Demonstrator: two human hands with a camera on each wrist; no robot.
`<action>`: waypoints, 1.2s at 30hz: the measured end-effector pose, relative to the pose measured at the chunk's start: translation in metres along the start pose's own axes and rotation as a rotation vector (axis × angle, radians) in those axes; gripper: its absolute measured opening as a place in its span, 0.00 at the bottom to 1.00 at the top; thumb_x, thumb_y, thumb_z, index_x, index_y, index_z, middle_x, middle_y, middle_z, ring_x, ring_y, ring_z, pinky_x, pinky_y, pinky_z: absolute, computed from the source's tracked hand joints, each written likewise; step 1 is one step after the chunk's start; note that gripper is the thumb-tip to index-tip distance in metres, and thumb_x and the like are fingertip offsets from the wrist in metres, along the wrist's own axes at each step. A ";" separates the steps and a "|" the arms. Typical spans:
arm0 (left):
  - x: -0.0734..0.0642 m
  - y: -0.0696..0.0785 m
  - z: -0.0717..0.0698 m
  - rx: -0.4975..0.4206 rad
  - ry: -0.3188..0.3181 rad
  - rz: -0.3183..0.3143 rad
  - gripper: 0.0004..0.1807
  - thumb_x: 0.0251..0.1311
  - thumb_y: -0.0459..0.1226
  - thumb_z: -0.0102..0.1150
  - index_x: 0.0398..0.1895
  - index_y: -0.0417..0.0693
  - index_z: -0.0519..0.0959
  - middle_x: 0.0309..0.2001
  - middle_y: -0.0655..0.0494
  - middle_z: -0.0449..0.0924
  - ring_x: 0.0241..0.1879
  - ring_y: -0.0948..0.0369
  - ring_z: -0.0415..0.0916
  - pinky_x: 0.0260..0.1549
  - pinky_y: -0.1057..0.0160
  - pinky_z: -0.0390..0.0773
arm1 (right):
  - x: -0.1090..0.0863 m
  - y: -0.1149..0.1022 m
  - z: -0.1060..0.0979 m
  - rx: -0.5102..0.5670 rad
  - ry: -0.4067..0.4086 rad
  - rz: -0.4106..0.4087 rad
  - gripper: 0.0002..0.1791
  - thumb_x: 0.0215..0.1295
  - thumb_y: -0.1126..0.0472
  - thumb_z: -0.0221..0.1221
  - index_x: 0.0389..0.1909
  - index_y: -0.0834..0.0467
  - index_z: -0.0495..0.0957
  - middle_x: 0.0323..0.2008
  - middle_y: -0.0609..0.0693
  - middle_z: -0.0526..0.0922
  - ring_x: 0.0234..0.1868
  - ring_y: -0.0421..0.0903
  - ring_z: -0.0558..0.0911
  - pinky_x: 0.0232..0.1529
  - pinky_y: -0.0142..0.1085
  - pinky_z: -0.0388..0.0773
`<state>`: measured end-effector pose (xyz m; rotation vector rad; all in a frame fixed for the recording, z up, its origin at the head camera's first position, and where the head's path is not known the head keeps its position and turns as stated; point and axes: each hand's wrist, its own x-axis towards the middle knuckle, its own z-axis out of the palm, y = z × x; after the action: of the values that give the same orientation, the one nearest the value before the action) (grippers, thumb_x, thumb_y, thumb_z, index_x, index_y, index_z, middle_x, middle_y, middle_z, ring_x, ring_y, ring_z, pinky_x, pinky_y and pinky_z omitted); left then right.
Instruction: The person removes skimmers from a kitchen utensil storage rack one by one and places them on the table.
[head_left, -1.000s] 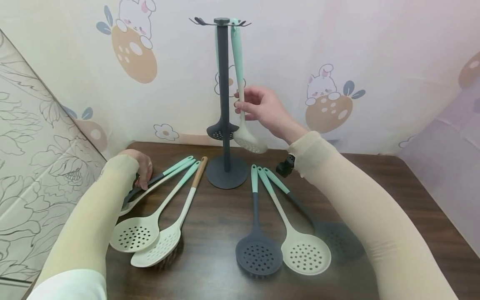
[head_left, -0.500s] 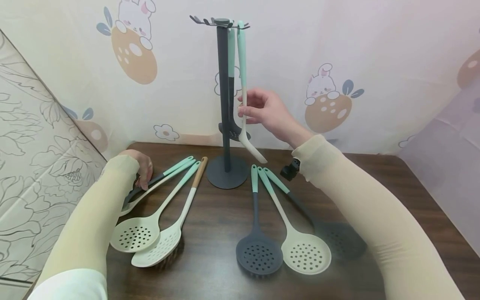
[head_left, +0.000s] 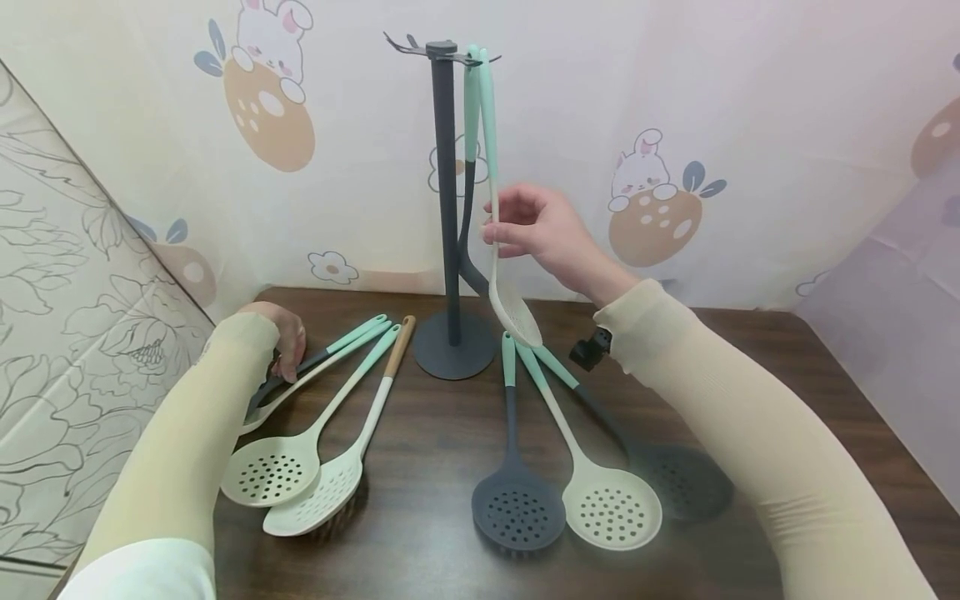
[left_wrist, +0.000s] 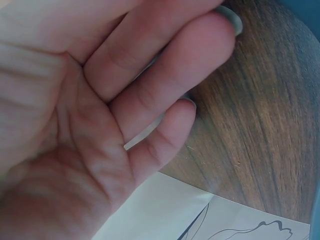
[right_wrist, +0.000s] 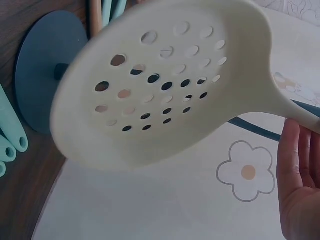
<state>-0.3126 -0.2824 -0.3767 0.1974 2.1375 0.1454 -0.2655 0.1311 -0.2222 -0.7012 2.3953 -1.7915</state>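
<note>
A cream skimmer (head_left: 516,317) with a mint handle hangs from the hook ring atop a dark rack (head_left: 446,183). My right hand (head_left: 546,232) pinches its shaft between thumb and fingers. In the right wrist view the perforated bowl of the skimmer (right_wrist: 85,135) fills the upper part, with the right hand (right_wrist: 300,172) at the lower right. A dark utensil (head_left: 468,192) with a mint handle hangs just behind, its head hidden by the skimmer. Beside the utensils on the left, my left hand (head_left: 287,337) rests low; in its wrist view the left hand (left_wrist: 135,95) shows loosely extended fingers.
Left of the rack's round base (head_left: 427,354) lie a cream skimmer (head_left: 270,471), a white slotted turner (head_left: 318,500) with a wooden-coloured handle, and other utensils. To the right lie a dark skimmer (head_left: 517,508), a cream skimmer (head_left: 637,512) and another dark one (head_left: 682,483).
The rack's hook ring has turned, bringing the dark hanging utensil out to the right of the post. My right hand has shifted slightly right and down with the skimmer. The left hand stays put.
</note>
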 end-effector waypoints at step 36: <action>-0.003 0.002 0.002 0.060 0.021 0.011 0.16 0.43 0.46 0.81 0.30 0.49 0.86 0.29 0.56 0.86 0.36 0.57 0.81 0.38 0.56 0.79 | -0.005 -0.010 -0.016 0.029 0.089 -0.029 0.12 0.61 0.64 0.69 0.45 0.60 0.81 0.42 0.59 0.84 0.45 0.53 0.84 0.44 0.42 0.82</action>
<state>-0.3095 -0.2811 -0.3751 0.2432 2.1637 0.0903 -0.2635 0.1453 -0.2090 -0.6703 2.4209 -1.9045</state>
